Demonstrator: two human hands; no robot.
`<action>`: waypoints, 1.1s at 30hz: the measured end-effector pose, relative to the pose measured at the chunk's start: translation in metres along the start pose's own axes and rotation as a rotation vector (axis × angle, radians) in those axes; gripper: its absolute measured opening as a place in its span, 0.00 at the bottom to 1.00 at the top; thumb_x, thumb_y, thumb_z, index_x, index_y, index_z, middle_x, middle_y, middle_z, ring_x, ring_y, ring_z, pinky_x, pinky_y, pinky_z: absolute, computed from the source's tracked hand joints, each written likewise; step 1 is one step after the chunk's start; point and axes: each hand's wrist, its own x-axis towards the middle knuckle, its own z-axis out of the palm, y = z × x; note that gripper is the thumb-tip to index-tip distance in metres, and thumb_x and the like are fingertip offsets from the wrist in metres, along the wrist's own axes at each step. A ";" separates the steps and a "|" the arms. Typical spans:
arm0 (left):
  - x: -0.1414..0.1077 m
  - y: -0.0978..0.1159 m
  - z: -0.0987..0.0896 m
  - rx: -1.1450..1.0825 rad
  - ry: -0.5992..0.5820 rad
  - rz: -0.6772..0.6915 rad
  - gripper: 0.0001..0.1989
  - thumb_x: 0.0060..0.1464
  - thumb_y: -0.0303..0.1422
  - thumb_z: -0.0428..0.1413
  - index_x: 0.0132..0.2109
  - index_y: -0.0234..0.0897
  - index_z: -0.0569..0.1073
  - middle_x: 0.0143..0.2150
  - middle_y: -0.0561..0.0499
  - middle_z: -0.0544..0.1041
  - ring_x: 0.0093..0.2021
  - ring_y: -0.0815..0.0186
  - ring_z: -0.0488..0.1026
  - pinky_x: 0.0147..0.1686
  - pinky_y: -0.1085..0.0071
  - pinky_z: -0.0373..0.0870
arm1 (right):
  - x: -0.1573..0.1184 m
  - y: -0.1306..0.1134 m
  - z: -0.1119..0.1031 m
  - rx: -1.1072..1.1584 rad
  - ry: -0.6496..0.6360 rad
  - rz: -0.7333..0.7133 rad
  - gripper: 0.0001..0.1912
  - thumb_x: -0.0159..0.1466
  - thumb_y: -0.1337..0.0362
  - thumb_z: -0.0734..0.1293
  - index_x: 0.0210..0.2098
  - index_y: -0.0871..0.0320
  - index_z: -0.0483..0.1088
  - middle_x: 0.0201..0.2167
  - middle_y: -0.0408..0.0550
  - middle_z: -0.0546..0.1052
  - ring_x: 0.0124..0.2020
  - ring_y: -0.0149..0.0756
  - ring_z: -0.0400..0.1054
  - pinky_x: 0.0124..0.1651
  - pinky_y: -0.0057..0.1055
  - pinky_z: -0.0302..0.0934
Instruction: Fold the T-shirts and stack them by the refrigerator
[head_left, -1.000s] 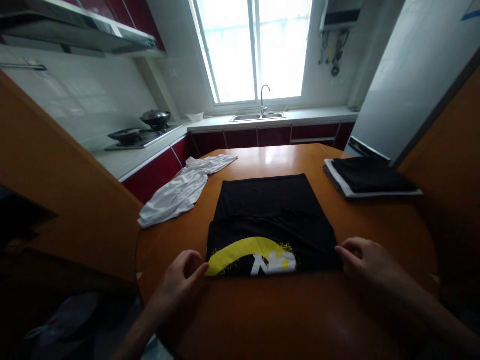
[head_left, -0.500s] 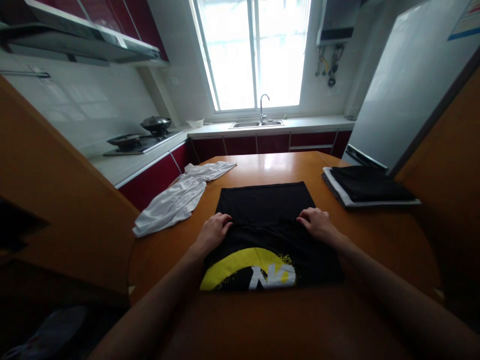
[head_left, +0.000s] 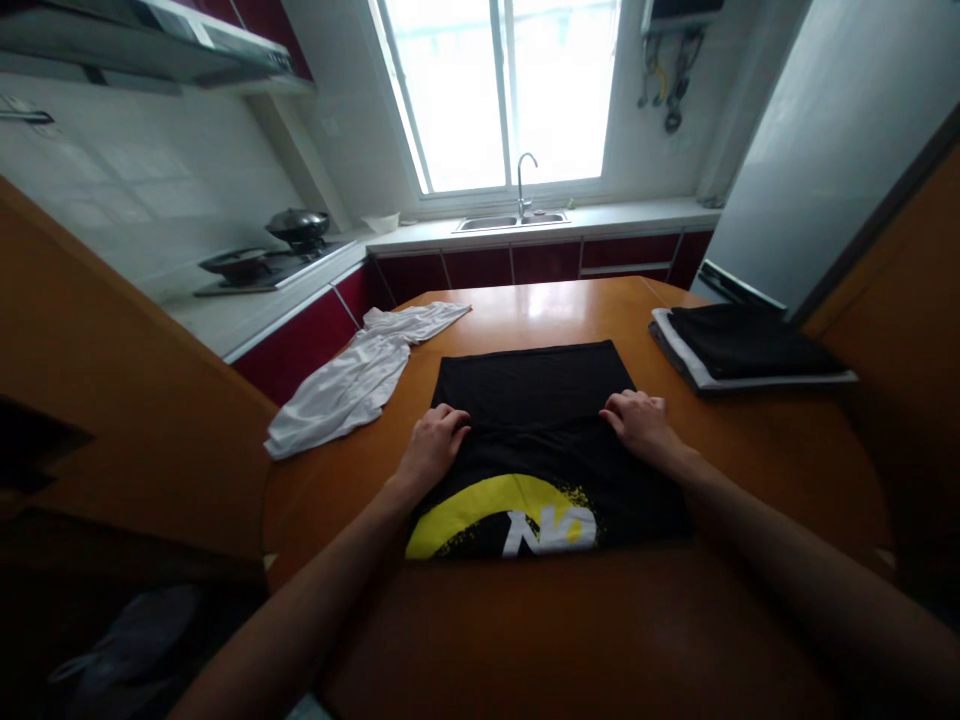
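A black T-shirt [head_left: 529, 385] with a yellow and white print lies partly folded on the wooden table, its print toward me. A fold edge crosses its middle. At the left end of that edge, my left hand [head_left: 433, 443] is closed with thumb and fingers pinching the cloth. My right hand [head_left: 641, 425] pinches the same edge at its right end, fingers curled. Both hands rest low over the shirt, and the fabric between them lies nearly flat with small wrinkles.
On the left of the table [head_left: 555, 300] lies a crumpled white garment [head_left: 345, 385]. A stack of folded dark and white clothes [head_left: 750, 345] sits at the right. Beyond are a counter with a sink [head_left: 487, 223], a stove with pans [head_left: 298, 226] and a fridge [head_left: 810, 160].
The camera view has tipped slightly, so the table and shirt appear higher in the picture. Both hands keep their grip at about the same places on the shirt.
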 end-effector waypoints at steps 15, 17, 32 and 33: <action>-0.054 0.045 0.007 0.105 -0.305 0.178 0.34 0.67 0.54 0.43 0.74 0.49 0.52 0.77 0.47 0.45 0.75 0.49 0.41 0.69 0.41 0.44 | -0.069 -0.042 0.017 0.026 -0.149 -0.267 0.37 0.71 0.46 0.54 0.72 0.61 0.53 0.74 0.57 0.50 0.74 0.47 0.41 0.72 0.52 0.40; -0.054 0.046 0.006 0.101 -0.292 0.178 0.34 0.67 0.55 0.43 0.74 0.50 0.52 0.76 0.47 0.46 0.75 0.49 0.42 0.69 0.41 0.44 | -0.068 -0.034 0.015 0.006 -0.094 -0.250 0.36 0.72 0.47 0.53 0.72 0.61 0.52 0.74 0.56 0.49 0.75 0.47 0.40 0.72 0.52 0.38; -0.045 0.013 -0.001 0.025 -0.203 0.012 0.32 0.67 0.51 0.45 0.71 0.40 0.61 0.74 0.42 0.54 0.74 0.48 0.47 0.69 0.43 0.48 | -0.066 0.021 0.017 0.145 -0.066 -0.032 0.33 0.71 0.49 0.55 0.69 0.59 0.59 0.72 0.57 0.57 0.73 0.49 0.47 0.71 0.57 0.40; -0.043 0.006 0.003 0.027 -0.216 0.007 0.31 0.67 0.50 0.46 0.70 0.40 0.62 0.74 0.41 0.55 0.74 0.47 0.48 0.68 0.42 0.49 | -0.062 0.028 0.013 0.200 -0.042 -0.006 0.32 0.71 0.50 0.55 0.68 0.60 0.60 0.71 0.58 0.59 0.72 0.50 0.49 0.71 0.57 0.43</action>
